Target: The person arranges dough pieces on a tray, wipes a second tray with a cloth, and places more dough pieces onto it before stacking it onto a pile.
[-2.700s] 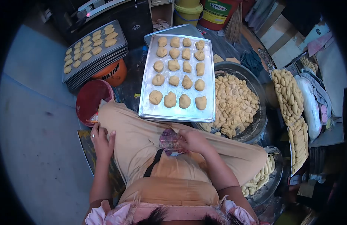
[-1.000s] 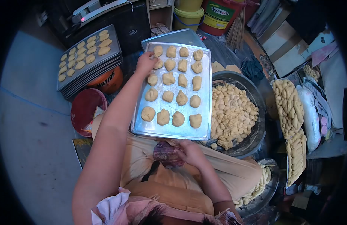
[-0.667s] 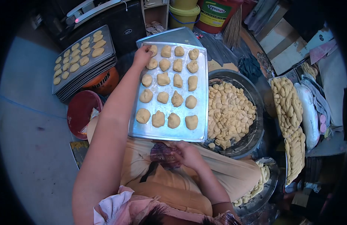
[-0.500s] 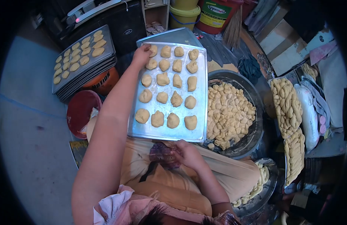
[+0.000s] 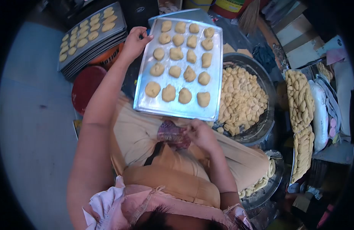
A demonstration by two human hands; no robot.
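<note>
A metal baking tray [image 5: 144, 97] with rows of raw dough balls [image 5: 169, 93] lies in front of me, above my lap. My left hand [image 5: 137, 41] is beside its upper left edge, fingers loosely bent and apart, holding nothing. Just below the tray's near edge, my right hand [image 5: 201, 135] has its fingers drawn together at a dark red patterned cloth [image 5: 170, 133] on my lap. Its fingertips are partly hidden. To the right of the tray, a big dark basin [image 5: 269, 103] holds a heap of dough pieces [image 5: 244, 97].
At the upper left, stacked trays [image 5: 67, 71] carry flattened dough pieces, near a red bucket [image 5: 87, 90]. On the right are slabs of braided dough [image 5: 300, 103]. A lower basin [image 5: 274, 188] holds dough strips. A broom [image 5: 250, 17] and tubs stand at the back.
My left hand has let go of the tray's upper left corner and moved outward. My right hand stays by the cloth. The whole view has shifted, so things appear higher.
</note>
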